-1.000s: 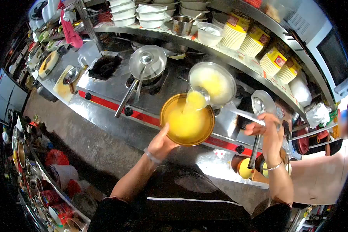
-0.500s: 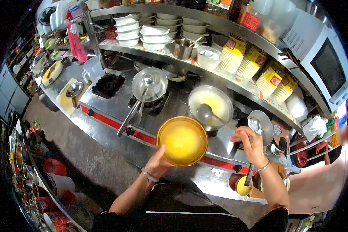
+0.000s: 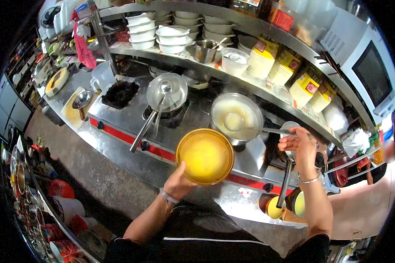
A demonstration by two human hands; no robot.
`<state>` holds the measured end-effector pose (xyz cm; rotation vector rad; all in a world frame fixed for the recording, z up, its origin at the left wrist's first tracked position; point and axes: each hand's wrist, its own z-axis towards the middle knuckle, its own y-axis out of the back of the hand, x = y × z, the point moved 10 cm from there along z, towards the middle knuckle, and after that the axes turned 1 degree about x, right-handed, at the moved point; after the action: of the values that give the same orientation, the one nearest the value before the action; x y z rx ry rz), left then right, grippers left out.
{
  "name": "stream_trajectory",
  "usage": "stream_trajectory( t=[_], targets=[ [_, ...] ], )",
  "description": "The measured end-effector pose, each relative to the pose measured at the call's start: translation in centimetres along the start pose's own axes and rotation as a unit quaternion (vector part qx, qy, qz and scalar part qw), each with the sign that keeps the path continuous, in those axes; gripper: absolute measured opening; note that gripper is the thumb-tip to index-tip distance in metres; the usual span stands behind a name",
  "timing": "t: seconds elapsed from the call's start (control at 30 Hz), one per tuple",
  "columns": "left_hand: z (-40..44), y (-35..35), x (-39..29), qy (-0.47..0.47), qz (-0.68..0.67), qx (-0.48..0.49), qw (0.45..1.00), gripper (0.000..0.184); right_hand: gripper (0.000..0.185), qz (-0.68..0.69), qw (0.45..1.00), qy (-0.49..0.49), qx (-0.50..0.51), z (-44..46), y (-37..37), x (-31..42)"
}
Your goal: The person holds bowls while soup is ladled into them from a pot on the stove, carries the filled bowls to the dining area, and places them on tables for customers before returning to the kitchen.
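From my end, I have the left hand (image 3: pixel 177 184) gripping the bowl (image 3: pixel 229 153) before the stove (image 3: pixel 256 153), thumb over the rim, other fingers hidden beneath. My right hand (image 3: pixel 303 149), fingers partly extended, loosely holds the ladle (image 3: pixel 270 130), its head in the pot (image 3: pixel 238 141).
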<state>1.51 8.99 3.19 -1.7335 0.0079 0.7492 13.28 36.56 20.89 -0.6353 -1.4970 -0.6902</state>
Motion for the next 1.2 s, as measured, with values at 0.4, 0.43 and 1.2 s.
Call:
stream_trajectory(
  t=[0.4, 0.43, 1.2],
  targets=[
    [1.0, -0.7, 0.3, 0.005, -0.014, 0.019, 1.000, 0.055, 0.024, -0.090, 0.968, 0.146, 0.183, -9.4, -4.4, 0.7],
    [0.9, -0.5, 0.3, 0.003, 0.005, 0.018, 1.000, 0.059, 0.025, -0.172, 0.928, 0.216, 0.251, -10.6, -5.4, 0.5],
    [-14.4, 8.1, -7.8, -0.144, -0.060, -0.203, 0.967, 0.056, 0.024, -0.542, 0.717, 0.388, 0.203, -5.5, -15.0, -2.9]
  ],
)
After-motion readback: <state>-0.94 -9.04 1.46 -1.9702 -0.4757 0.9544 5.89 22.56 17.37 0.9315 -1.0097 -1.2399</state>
